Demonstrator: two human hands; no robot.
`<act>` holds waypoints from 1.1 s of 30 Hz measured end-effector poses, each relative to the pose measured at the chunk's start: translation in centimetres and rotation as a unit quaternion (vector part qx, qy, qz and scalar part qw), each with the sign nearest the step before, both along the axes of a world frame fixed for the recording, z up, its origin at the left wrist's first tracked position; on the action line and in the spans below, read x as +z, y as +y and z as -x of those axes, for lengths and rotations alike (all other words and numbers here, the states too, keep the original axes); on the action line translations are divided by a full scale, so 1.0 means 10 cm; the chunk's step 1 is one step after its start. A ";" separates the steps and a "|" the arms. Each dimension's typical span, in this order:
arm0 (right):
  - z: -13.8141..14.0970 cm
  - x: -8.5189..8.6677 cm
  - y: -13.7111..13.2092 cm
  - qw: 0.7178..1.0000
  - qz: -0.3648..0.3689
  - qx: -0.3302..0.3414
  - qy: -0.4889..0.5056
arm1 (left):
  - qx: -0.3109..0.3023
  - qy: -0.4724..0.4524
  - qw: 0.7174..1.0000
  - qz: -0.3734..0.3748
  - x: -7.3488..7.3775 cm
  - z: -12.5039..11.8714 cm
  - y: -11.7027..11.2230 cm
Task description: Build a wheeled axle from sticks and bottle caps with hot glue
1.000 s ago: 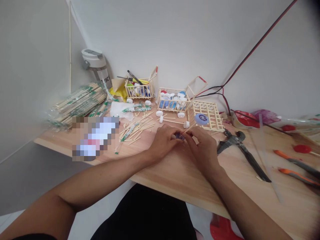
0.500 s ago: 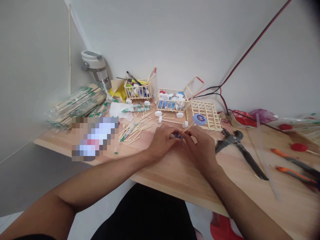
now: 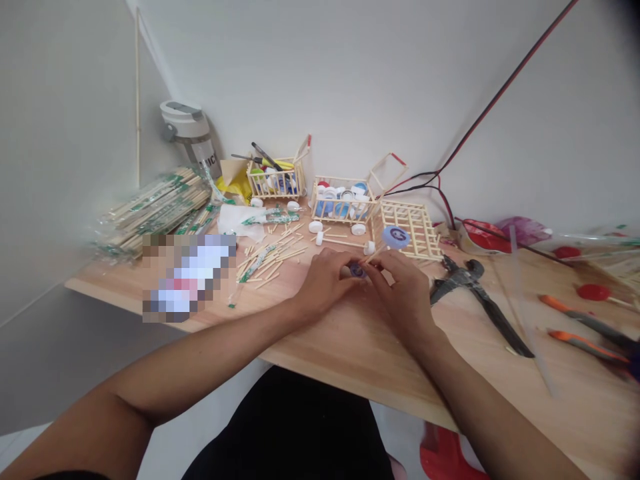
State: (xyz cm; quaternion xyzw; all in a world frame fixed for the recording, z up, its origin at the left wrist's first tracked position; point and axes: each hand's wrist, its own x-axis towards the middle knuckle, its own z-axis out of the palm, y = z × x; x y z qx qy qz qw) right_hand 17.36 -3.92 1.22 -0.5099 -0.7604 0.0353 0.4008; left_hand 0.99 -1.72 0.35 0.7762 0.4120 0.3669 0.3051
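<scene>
My left hand is closed, pinching a small blue bottle cap just above the table. In the fingers of my right hand is a thin wooden stick, slanting up to the right. A second blue cap, with a dark mark on its face, sits at the stick's upper end. The stick's lower end meets the cap at my left fingertips; whether it is inside cannot be made out. Just behind my hands lies a stick axle with a white wheel at either end.
Two stick carts full of caps stand by the wall, beside a stick frame. Cut sticks, wrapped chopsticks and a pixelated patch lie left. Black pliers and orange-handled pliers lie right.
The view has shifted very slightly. The blue cap at my left fingertips now shows more of its face. Both hands keep nearly the same place and hold.
</scene>
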 end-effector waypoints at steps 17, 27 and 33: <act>-0.03 -0.03 0.03 1.000 0.023 -0.004 0.011 | 0.031 -0.013 0.999 -0.018 0.12 0.06 0.00; -0.01 -0.02 0.01 0.998 0.051 -0.023 0.042 | 0.058 -0.004 0.998 0.004 0.15 0.08 -0.03; -0.07 0.09 0.01 0.965 0.111 0.011 0.237 | 0.022 -0.058 0.998 0.025 0.18 0.09 -0.03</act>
